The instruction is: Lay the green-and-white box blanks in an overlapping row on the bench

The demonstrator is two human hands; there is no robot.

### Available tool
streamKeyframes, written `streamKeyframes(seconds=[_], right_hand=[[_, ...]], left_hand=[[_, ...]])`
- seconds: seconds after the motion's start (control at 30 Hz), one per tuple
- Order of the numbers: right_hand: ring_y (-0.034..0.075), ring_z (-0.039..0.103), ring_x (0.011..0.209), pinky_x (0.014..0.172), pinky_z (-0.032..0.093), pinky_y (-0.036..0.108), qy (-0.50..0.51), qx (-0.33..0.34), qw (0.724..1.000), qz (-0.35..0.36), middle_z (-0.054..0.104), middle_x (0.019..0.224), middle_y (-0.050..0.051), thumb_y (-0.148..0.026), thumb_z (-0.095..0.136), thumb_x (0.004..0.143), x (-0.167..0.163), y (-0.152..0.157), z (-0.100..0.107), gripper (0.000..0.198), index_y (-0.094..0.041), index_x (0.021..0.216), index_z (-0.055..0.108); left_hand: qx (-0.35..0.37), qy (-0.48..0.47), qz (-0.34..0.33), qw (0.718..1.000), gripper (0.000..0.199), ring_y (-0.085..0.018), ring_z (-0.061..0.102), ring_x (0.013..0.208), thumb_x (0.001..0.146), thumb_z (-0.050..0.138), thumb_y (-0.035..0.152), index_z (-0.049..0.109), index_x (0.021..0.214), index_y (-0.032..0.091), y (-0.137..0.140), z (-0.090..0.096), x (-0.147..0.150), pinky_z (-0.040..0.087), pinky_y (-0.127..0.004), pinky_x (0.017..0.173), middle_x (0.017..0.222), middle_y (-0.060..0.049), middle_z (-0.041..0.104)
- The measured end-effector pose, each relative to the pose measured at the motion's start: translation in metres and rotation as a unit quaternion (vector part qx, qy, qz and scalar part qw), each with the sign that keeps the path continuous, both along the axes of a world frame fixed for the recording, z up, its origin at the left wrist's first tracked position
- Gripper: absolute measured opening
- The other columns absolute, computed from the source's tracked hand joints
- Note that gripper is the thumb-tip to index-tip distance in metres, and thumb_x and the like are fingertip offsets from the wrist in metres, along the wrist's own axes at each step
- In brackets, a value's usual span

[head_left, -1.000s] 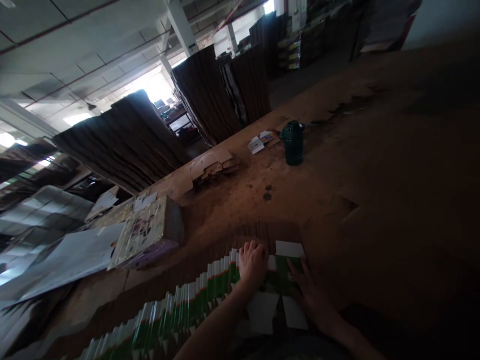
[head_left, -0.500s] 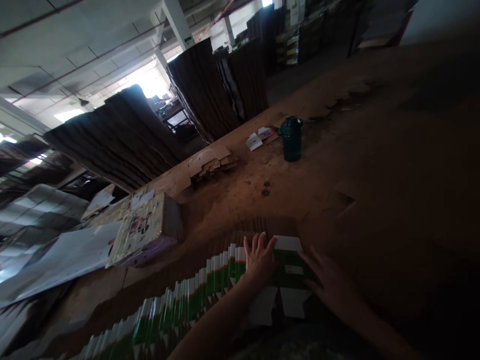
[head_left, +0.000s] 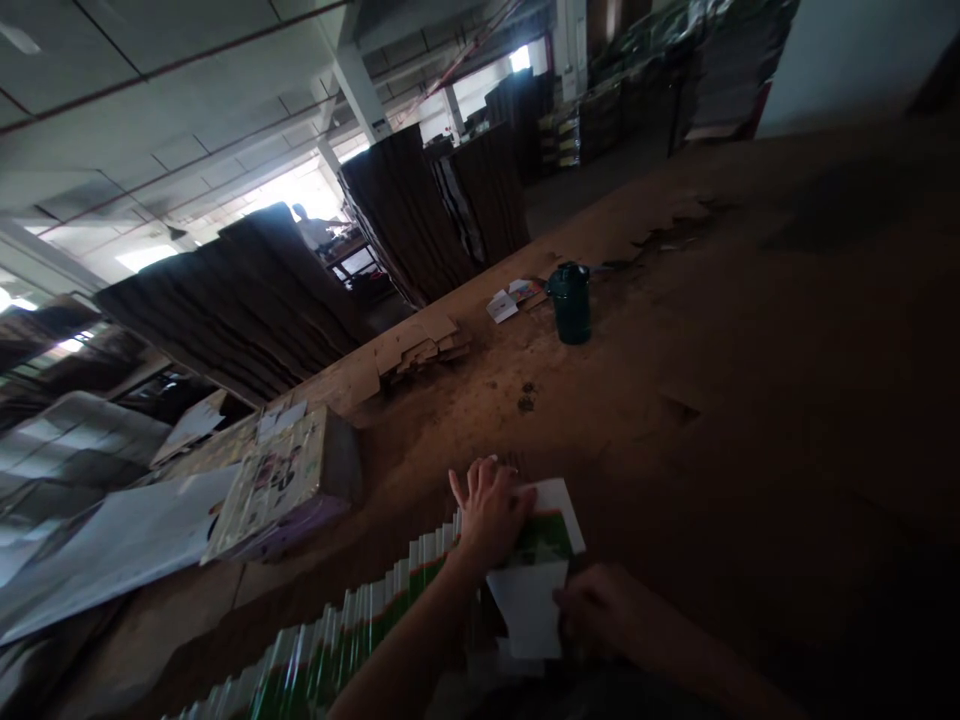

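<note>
A green-and-white folding carton (head_left: 541, 538) lies on the brown table in front of me, its white flap (head_left: 529, 600) towards my body. My left hand (head_left: 491, 512) rests over the carton's left part with its fingers apart, the thumb lying on the carton. At the carton's right edge, my right hand (head_left: 604, 610) has its fingers closed on the near flap; the fingertips are dark and partly hidden. To the left, a long row of overlapping flat green-and-white cartons (head_left: 360, 628) runs towards the bottom left, partly covered by my left forearm.
A dark green lidded jug (head_left: 571, 303) stands farther back on the table (head_left: 637, 400). Cardboard scraps (head_left: 420, 345) lie near the far edge. At left sits a wrapped printed stack (head_left: 274, 485). Tall cardboard stacks (head_left: 405, 215) rise behind, and a distant person (head_left: 311, 228) is there.
My left hand has shifted left along with the carton. The right hand has gone from spread fingers at the carton's right side to closed fingers nearer me, and the carton has turned or folded.
</note>
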State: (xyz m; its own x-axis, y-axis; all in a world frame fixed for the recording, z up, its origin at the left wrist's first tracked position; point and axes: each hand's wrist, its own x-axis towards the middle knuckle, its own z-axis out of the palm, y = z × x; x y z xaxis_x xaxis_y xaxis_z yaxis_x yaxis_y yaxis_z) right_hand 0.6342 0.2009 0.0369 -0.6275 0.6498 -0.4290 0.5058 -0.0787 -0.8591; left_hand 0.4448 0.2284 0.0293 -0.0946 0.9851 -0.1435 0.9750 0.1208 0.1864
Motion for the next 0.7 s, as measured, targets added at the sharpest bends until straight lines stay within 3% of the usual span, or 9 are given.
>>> streamKeyframes(seconds=[0.07, 0.1, 0.13, 0.2, 0.27, 0.33, 0.47, 0.57, 0.7], right_hand=[[0.028, 0.069, 0.085, 0.073, 0.052, 0.035, -0.054, 0.037, 0.997, -0.027, 0.074, 0.083, 0.009, -0.056, 0.036, 0.082, 0.023, -0.004, -0.035, 0.051, -0.018, 0.077, 0.071], [0.03, 0.065, 0.101, 0.085, 0.049, 0.039, -0.092, 0.099, 0.986, -0.094, 0.073, 0.098, 0.01, -0.055, 0.04, 0.079, 0.042, -0.003, -0.055, 0.048, -0.019, 0.089, 0.071], [0.034, 0.059, 0.113, 0.092, 0.046, 0.044, -0.133, 0.146, 0.968, -0.157, 0.07, 0.111, 0.014, -0.056, 0.046, 0.072, 0.063, -0.001, -0.074, 0.052, -0.019, 0.101, 0.069], [0.036, 0.057, 0.115, 0.094, 0.045, 0.048, -0.181, 0.16, 0.942, -0.234, 0.066, 0.118, 0.019, -0.058, 0.048, 0.067, 0.099, 0.006, -0.1, 0.072, -0.012, 0.121, 0.06], [0.036, 0.065, 0.102, 0.086, 0.051, 0.047, -0.198, 0.115, 0.933, -0.279, 0.069, 0.109, 0.021, -0.06, 0.042, 0.071, 0.115, 0.013, -0.108, 0.079, -0.006, 0.128, 0.054], [0.033, 0.068, 0.095, 0.082, 0.053, 0.044, -0.172, 0.098, 0.933, -0.3, 0.071, 0.105, 0.018, -0.06, 0.034, 0.079, 0.105, 0.017, -0.105, 0.071, -0.01, 0.122, 0.06], [0.029, 0.056, 0.119, 0.097, 0.047, 0.044, -0.062, 0.214, 0.955, -0.195, 0.061, 0.13, 0.011, -0.057, 0.027, 0.09, 0.042, 0.005, -0.112, 0.058, -0.024, 0.12, 0.065], [0.032, 0.036, 0.136, 0.105, 0.037, 0.052, -0.085, 0.277, 0.95, -0.113, 0.042, 0.147, 0.009, -0.059, 0.033, 0.09, 0.007, -0.017, -0.138, 0.059, -0.028, 0.136, 0.051], [0.035, 0.024, 0.14, 0.106, 0.033, 0.057, -0.127, 0.324, 0.933, -0.096, 0.029, 0.155, 0.009, -0.056, 0.033, 0.092, -0.003, -0.036, -0.168, 0.058, -0.03, 0.144, 0.039]], left_hand=[[0.005, 0.054, -0.054, 0.997, 0.027, -0.029, 0.039, 0.126, 0.086, 0.054, 0.035, 0.06, 0.11, 0.024, -0.005, -0.008, -0.001, 0.008, -0.062, 0.112, 0.129, -0.008, 0.053], [-0.003, 0.063, -0.072, 0.995, 0.026, -0.028, 0.042, 0.122, 0.085, 0.056, 0.032, 0.061, 0.108, 0.023, -0.007, -0.014, -0.001, 0.014, -0.058, 0.113, 0.124, -0.008, 0.056], [-0.013, 0.063, -0.079, 0.995, 0.025, -0.027, 0.045, 0.118, 0.083, 0.057, 0.03, 0.062, 0.107, 0.023, -0.009, -0.02, 0.0, 0.022, -0.053, 0.111, 0.118, -0.007, 0.058], [-0.035, 0.046, -0.061, 0.996, 0.02, -0.024, 0.05, 0.109, 0.083, 0.056, 0.027, 0.065, 0.101, 0.023, -0.011, -0.029, 0.001, 0.035, -0.044, 0.102, 0.108, -0.005, 0.062], [-0.052, 0.021, -0.028, 0.998, 0.017, -0.023, 0.054, 0.104, 0.085, 0.054, 0.027, 0.068, 0.094, 0.024, -0.008, -0.03, 0.003, 0.039, -0.039, 0.093, 0.1, -0.004, 0.066], [-0.065, -0.002, 0.001, 0.998, 0.019, -0.021, 0.057, 0.1, 0.087, 0.051, 0.025, 0.07, 0.088, 0.025, -0.003, -0.027, 0.004, 0.039, -0.037, 0.09, 0.095, -0.002, 0.069], [-0.071, -0.01, 0.043, 0.996, 0.019, -0.021, 0.059, 0.098, 0.085, 0.053, 0.024, 0.072, 0.085, 0.026, 0.002, -0.024, 0.005, 0.038, -0.035, 0.088, 0.092, -0.001, 0.072], [-0.064, -0.003, 0.056, 0.996, 0.018, -0.021, 0.06, 0.096, 0.084, 0.054, 0.025, 0.072, 0.083, 0.027, 0.001, -0.029, 0.005, 0.037, -0.035, 0.087, 0.091, 0.0, 0.072], [-0.051, -0.003, 0.046, 0.998, 0.019, -0.021, 0.058, 0.097, 0.085, 0.054, 0.025, 0.072, 0.083, 0.027, -0.002, -0.035, 0.005, 0.037, -0.036, 0.088, 0.091, 0.0, 0.071]])
